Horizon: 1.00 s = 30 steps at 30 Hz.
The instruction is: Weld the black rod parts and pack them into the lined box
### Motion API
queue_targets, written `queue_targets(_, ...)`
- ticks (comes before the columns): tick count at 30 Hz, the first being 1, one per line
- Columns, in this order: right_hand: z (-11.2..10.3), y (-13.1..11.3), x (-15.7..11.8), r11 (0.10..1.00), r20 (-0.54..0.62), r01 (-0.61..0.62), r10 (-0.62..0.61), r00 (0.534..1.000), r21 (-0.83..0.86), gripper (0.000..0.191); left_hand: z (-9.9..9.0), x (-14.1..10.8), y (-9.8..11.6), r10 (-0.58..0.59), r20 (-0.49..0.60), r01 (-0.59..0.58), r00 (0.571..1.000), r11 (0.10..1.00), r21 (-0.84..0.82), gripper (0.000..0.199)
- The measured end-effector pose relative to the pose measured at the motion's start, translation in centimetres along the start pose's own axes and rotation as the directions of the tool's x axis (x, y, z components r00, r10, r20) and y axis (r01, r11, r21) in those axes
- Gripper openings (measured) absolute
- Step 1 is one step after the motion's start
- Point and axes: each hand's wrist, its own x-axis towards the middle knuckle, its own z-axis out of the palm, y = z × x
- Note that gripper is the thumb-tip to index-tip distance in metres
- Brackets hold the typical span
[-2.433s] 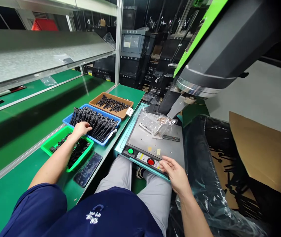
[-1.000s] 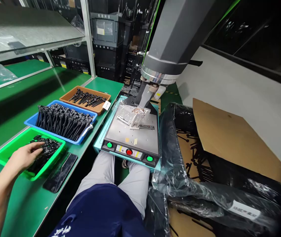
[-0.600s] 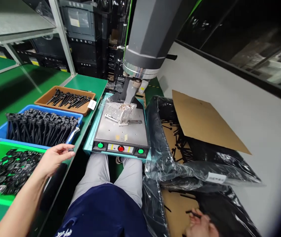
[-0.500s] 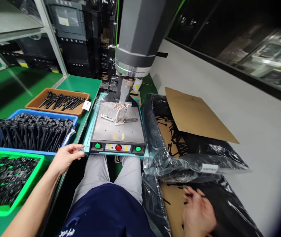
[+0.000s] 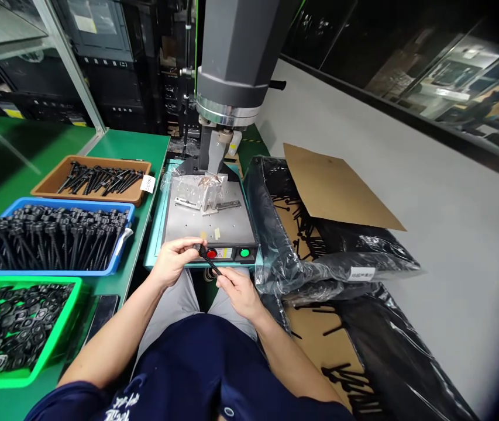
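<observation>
My left hand (image 5: 174, 260) is closed in a pinch at the wider head of a black ribbed stem (image 5: 210, 262). Its lower end sits between the thumb and fingers of my right hand (image 5: 239, 292), so the stem slants down to the right between both hands. Whether a separate small cap is at the head, I cannot make out. Just beyond my hands is the front panel of a press, with a red button (image 5: 212, 254) and a green button (image 5: 244, 252). Behind it, a clear fixture (image 5: 209, 193) stands on the metal plate (image 5: 183, 225) below the press head (image 5: 227, 111).
To the left stand a brown tray (image 5: 41, 188) and a blue bin (image 5: 113, 268) of black stems, plus a green bin (image 5: 62, 333) of small black caps. Plastic-lined boxes with loose stems lie right, a cardboard sheet (image 5: 341, 187) over the farther box (image 5: 262, 216).
My right hand has come from the lower right box to the front of the press with a black stem. My left hand has moved right and now meets it at the stem's head.
</observation>
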Motion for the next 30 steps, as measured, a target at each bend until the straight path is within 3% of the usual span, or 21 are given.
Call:
queue_targets(7, -0.4, -0.4, 0.5, 0.999, 0.016, 0.017, -0.017, 1.0, -0.028, 0.029, -0.5, 0.3, -0.5, -0.131, -0.003, 0.131, 0.991, 0.989, -0.065, 0.046)
queue_targets(10, -0.3, 0.0, 0.4, 0.981, 0.063, -0.1, 0.091, 0.994, 0.169, 0.032, -0.6, 0.5, -0.5, -0.152, 0.03, 0.154, 0.988, 0.983, -0.103, 0.043)
queue_targets(14, -0.2, 0.1, 0.2, 0.768, 0.222, -0.364, 0.289, 0.931, 0.527, 0.043, -0.8, 0.6, -0.3, -0.188, 0.07, 0.197, 0.98, 0.97, -0.14, 0.04)
queue_targets(17, -0.4, -0.3, 0.1, 0.616, 0.345, -0.499, 0.36, 0.867, 0.61, 0.044, -1.1, 0.7, -0.3, -0.227, 0.099, 0.239, 0.969, 0.963, -0.125, 0.039)
queue_targets(19, -0.6, -0.5, 0.1, 0.583, 0.371, -0.527, 0.375, 0.85, 0.618, 0.045, -1.3, 0.8, -0.3, -0.245, 0.129, 0.259, 0.961, 0.959, -0.112, 0.04)
queue_targets(22, -0.5, -0.3, 0.1, 0.634, 0.321, -0.502, 0.386, 0.865, 0.589, 0.046, -1.5, 1.0, -0.2, -0.251, 0.179, 0.264, 0.951, 0.963, -0.051, 0.043)
queue_targets(27, -0.1, 0.0, -0.3, 0.846, 0.093, -0.347, 0.339, 0.936, 0.404, 0.037, -1.6, 1.2, 0.9, -0.223, 0.233, 0.179, 0.946, 0.964, 0.195, 0.051)
queue_targets(30, 0.2, 0.0, -0.4, 0.828, 0.103, -0.364, 0.356, 0.929, 0.427, 0.039, -1.6, 1.3, 1.0, -0.202, 0.26, 0.132, 0.944, 0.956, 0.264, 0.054)
